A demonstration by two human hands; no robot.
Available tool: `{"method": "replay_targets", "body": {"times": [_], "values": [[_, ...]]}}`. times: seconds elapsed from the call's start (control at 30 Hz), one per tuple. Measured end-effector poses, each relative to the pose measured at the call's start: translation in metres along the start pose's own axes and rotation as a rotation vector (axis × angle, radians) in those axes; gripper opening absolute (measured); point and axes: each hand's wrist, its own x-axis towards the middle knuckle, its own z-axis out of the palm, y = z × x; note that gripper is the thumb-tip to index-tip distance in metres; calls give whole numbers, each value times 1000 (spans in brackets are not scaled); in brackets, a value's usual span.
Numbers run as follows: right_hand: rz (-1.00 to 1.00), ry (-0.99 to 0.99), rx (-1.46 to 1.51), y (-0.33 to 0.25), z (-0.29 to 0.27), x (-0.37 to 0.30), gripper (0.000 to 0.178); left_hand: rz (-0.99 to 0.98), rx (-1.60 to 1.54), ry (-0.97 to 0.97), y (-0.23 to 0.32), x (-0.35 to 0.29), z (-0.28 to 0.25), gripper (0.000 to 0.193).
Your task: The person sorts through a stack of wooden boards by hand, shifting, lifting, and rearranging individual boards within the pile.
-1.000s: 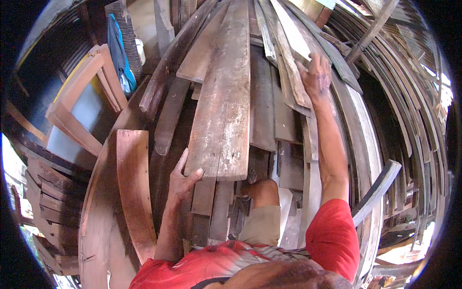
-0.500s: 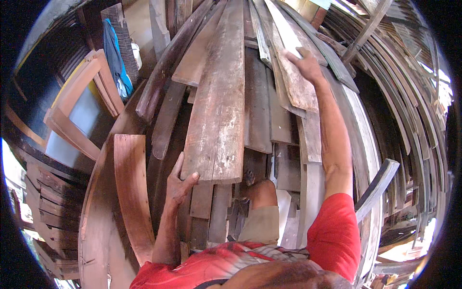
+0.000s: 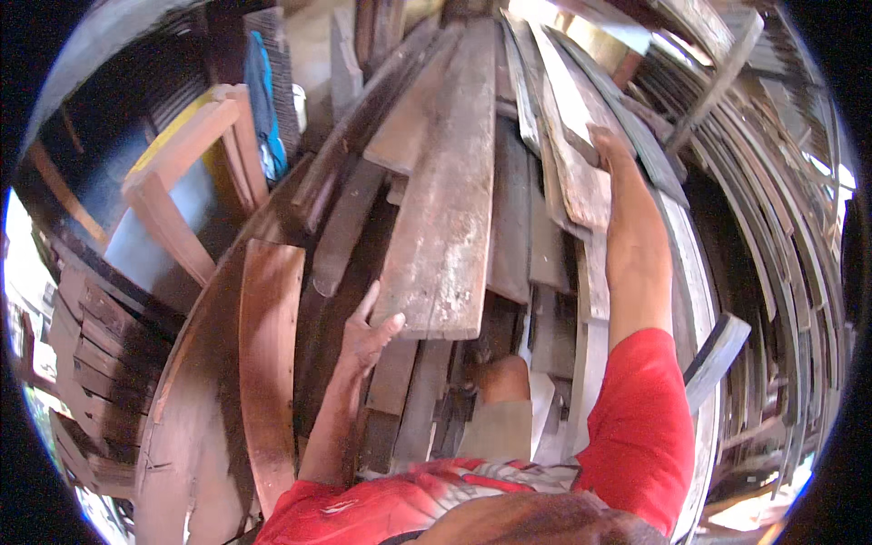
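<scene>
A wide weathered wooden plank (image 3: 450, 209) leans upright in a stack of boards in front of me. My left hand (image 3: 368, 331) grips its lower left corner, thumb under the bottom edge. My right hand (image 3: 607, 145) reaches up and to the right, its fingers hooked over the edge of a narrower pale plank (image 3: 572, 154) that leans beside the wide one. My bent knee (image 3: 504, 381) shows below the wide plank's lower end.
Many more planks lean behind and to the right, including thin curved slats (image 3: 772, 245). A reddish-brown board (image 3: 268, 363) stands at the left. A wooden frame (image 3: 182, 191) and a blue object (image 3: 263, 100) sit at the upper left. Stacked timber (image 3: 82, 363) lies far left.
My left hand has slid from the flat face onto the wide plank's lower corner and closed on it. My right hand has shifted slightly higher along the pale plank.
</scene>
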Motion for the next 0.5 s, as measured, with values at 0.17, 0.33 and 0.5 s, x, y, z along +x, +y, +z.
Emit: {"method": "replay_targets", "body": {"times": [0.17,0.33,0.5], "values": [[-72,-136,72,-77,95,-77,46,-35,77,100,8,-16,-22,92],[97,-3,121,-119,42,-193,44,31,-77,0,-22,17,-14,96],[86,-25,-7,-149,84,-436,56,-18,38,45,-17,18,-31,97]]}}
